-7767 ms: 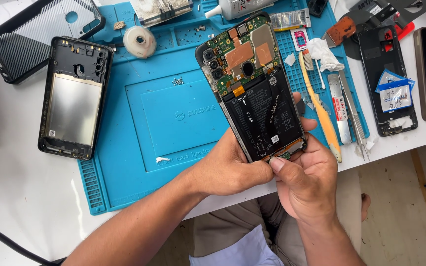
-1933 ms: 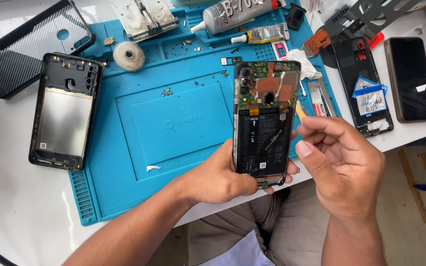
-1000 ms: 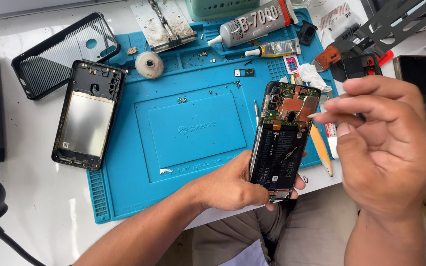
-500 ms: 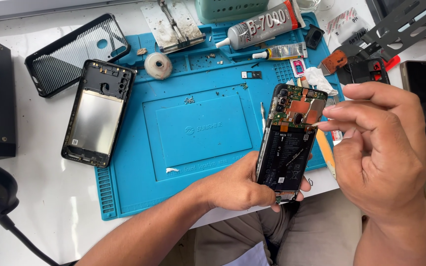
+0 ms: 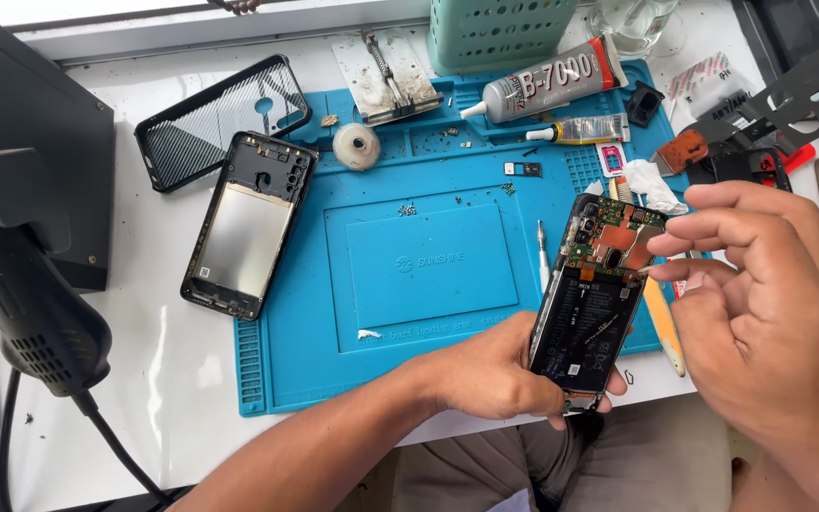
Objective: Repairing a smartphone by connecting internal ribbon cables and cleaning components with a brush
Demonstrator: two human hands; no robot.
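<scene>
A blue silicone repair mat (image 5: 428,275) covers the white bench. Over its right edge the left hand (image 5: 495,379) is closed around the lower end of an opened smartphone (image 5: 594,303), battery and circuit board facing up. The right hand (image 5: 760,294) hovers at the phone's upper half, fingers curled, pinching something too small to identify. A detached phone frame (image 5: 248,223) lies left.
</scene>
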